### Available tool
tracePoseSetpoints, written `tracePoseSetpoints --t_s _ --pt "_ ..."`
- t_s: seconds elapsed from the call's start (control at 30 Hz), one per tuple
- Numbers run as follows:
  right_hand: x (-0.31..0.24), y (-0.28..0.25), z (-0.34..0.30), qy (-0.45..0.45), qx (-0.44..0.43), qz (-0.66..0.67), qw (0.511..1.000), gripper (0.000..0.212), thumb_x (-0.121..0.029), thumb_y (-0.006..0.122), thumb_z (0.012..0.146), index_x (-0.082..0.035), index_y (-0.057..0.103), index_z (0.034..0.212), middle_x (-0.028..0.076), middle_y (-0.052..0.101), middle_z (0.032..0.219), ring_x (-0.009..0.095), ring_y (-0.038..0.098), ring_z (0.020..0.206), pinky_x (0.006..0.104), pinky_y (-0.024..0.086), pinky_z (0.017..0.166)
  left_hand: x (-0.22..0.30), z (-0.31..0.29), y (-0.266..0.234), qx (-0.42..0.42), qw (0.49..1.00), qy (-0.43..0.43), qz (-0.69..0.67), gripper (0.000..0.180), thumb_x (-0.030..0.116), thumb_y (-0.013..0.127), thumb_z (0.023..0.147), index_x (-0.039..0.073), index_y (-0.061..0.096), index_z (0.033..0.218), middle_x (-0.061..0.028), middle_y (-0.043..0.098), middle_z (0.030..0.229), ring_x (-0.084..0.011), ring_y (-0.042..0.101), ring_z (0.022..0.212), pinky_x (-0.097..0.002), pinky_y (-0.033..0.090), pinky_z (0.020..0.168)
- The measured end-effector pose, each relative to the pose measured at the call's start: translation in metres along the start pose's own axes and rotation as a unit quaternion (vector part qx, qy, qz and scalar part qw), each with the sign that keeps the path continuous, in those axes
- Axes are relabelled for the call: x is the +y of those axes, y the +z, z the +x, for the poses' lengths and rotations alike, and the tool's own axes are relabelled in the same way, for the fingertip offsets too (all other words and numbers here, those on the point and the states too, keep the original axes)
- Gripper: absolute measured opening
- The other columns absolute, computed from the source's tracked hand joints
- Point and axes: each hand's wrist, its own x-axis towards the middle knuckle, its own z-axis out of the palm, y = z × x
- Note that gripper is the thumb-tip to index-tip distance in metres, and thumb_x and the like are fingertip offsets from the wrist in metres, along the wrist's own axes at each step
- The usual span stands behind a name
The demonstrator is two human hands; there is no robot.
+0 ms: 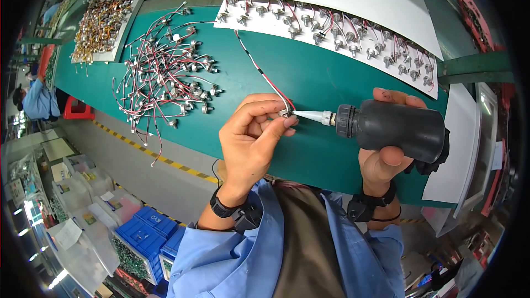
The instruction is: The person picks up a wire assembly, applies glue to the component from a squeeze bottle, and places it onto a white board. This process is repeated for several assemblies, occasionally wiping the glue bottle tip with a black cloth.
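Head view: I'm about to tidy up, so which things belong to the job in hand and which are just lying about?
Seemingly in the job:
left hand, pinching a wired metal part;
right hand, gripping the black bottle;
wired-part heap;
white sheet bearing similar parts.

Seemingly just lying about:
brownish-gold heap;
blue crate;
red stool.

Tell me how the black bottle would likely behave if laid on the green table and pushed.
The black bottle would probably roll, since its body looks round. The slim pale nozzle at one end might make it veer. Its matte surface suggests plastic, so it may give slightly when squeezed; its contents, hence weight, are hidden.
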Motion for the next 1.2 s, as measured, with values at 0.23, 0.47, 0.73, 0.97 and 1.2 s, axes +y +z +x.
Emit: tracePoseSetpoints --t_s 0.23,0.47,0.73,0.97,1.2 --pt "-0.004 0.000 -0.001 0.023 0.025 -0.038 0.999 0.077 -0.053 0.061 0.068 -0.002 0.034 0.118 0.020 0.051 0.102 0.023 0.052 0.096 0.0290 0.045 0.074 0.001 -0.001 -0.001 0.002 1.000 -0.005 -0.018 0.015 -0.012 0.052 0.075 -0.008 0.052 0.089 -0.0133 0.050 0.096 -0.0158 0.059 0.075 -0.0242 0.053 0.064" --pt "-0.001 0.003 0.002 0.026 0.011 -0.032 0.999 0.075 -0.052 0.061 0.069 -0.002 0.034 0.118 0.019 0.051 0.103 0.023 0.051 0.097 0.0296 0.044 0.076 0.002 0.002 -0.004 0.000 1.000 -0.007 -0.019 0.015 -0.012 0.052 0.075 -0.008 0.052 0.090 -0.0138 0.051 0.096 -0.0160 0.059 0.074 -0.0247 0.053 0.064" --pt "-0.001 -0.004 0.014 0.050 0.108 -0.053 0.992 0.069 -0.046 0.061 0.072 -0.001 0.035 0.117 0.018 0.051 0.104 0.023 0.051 0.097 0.0284 0.044 0.076 0.033 0.022 -0.011 0.023 0.996 0.080 0.037 0.018 -0.012 0.054 0.073 -0.007 0.052 0.089 -0.0152 0.051 0.096 -0.0179 0.059 0.070 -0.0253 0.051 0.061" --pt "0.001 -0.033 0.024 0.104 0.194 -0.056 0.974 0.065 -0.041 0.061 0.075 0.001 0.034 0.118 0.018 0.051 0.105 0.021 0.051 0.095 0.0275 0.043 0.077 0.102 0.189 0.011 0.071 0.954 0.203 0.208 0.021 0.004 0.063 0.071 -0.005 0.055 0.089 -0.0091 0.060 0.072 -0.0149 0.059 0.062 -0.0227 0.047 0.056" --pt "0.011 -0.041 0.033 0.109 0.225 -0.070 0.966 0.066 -0.041 0.060 0.076 0.001 0.032 0.119 0.018 0.050 0.105 0.021 0.049 0.097 0.0281 0.041 0.081 -0.025 0.375 0.098 -0.054 0.805 0.171 0.565 0.022 0.023 0.064 0.065 0.009 0.065 0.081 -0.0102 0.063 0.082 -0.0235 0.061 0.070 -0.0312 0.048 0.063"
